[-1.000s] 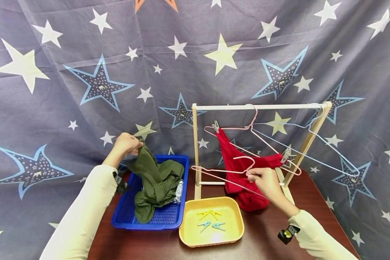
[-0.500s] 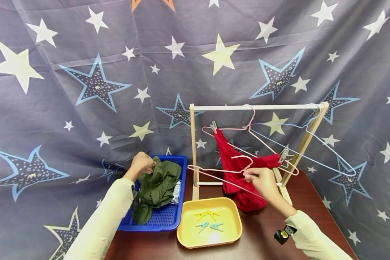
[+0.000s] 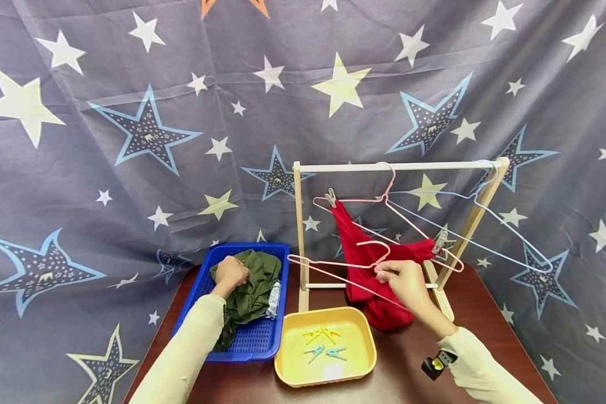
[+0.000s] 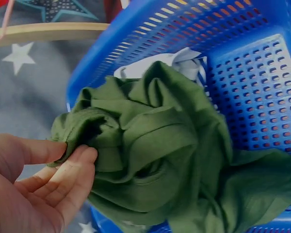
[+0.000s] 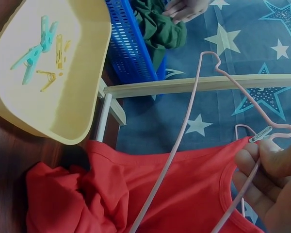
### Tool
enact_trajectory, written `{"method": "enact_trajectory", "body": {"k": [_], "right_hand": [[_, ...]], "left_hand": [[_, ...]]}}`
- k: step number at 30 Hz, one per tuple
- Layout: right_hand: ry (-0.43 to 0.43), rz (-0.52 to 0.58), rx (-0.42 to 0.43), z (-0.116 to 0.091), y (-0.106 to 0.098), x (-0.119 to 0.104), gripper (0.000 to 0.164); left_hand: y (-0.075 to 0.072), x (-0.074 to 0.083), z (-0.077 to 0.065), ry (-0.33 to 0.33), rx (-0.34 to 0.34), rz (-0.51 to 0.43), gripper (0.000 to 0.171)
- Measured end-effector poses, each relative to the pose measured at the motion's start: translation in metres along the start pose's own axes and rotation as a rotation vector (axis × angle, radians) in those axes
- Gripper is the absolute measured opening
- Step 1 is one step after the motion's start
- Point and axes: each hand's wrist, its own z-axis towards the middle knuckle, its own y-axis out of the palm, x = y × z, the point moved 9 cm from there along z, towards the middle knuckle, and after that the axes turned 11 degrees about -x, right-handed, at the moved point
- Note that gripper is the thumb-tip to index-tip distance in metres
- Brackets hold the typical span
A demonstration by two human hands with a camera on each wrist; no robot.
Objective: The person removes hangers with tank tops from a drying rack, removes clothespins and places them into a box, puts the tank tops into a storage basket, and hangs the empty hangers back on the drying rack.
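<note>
We see on the left side that the left hand (image 3: 232,274) is pinching, between thumb and fingers, a fold of the green garment (image 3: 258,283), which lies bunched in the blue basket (image 3: 252,339). On the right, the right hand (image 3: 403,279) is grasping a pink hanger (image 3: 340,264) just below its hook, nearer to us than the red garment (image 3: 386,317) (this one is clipped to the second pink hanger (image 3: 358,200), on the rack (image 3: 343,168)). The yellow tray (image 3: 303,367) is standing just right of the basket.

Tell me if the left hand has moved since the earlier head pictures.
Yes: in the head view, the left hand has moved down and rightward against the basket.
</note>
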Motion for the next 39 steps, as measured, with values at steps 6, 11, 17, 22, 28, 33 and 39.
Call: {"method": "enact_trajectory", "body": {"k": [6, 11, 17, 22, 28, 33, 39], "right_hand": [[0.015, 0.004, -0.001, 0.0, 0.0, 0.001, 0.009], [0.019, 0.006, -0.001, 0.001, 0.0, 0.002, 0.01], [0.025, 0.003, -0.001, 0.001, 0.001, 0.004, 0.01], [0.035, 0.014, 0.006, 0.002, 0.001, 0.006, 0.01], [0.04, 0.025, 0.006, 0.002, 0.002, 0.008, 0.01], [0.055, 0.051, 0.003, 0.002, 0.004, 0.01, 0.01], [0.054, 0.093, 0.005, 0.003, 0.005, 0.007, 0.011]], "left_hand": [[0.01, -0.012, 0.006, -0.035, 0.004, -0.003, 0.019], [0.018, -0.023, 0.008, -0.055, 0.004, -0.028, 0.016], [0.031, -0.03, 0.007, -0.014, -0.011, 0.005, 0.02], [0.04, -0.032, 0.008, 0.012, -0.014, 0.024, 0.02], [0.054, -0.036, 0.01, -0.028, -0.036, 0.018, 0.016], [0.061, -0.038, 0.009, -0.047, 0.003, 0.051, 0.014], [0.061, -0.037, 0.006, -0.061, 0.006, 0.053, 0.014]]}}
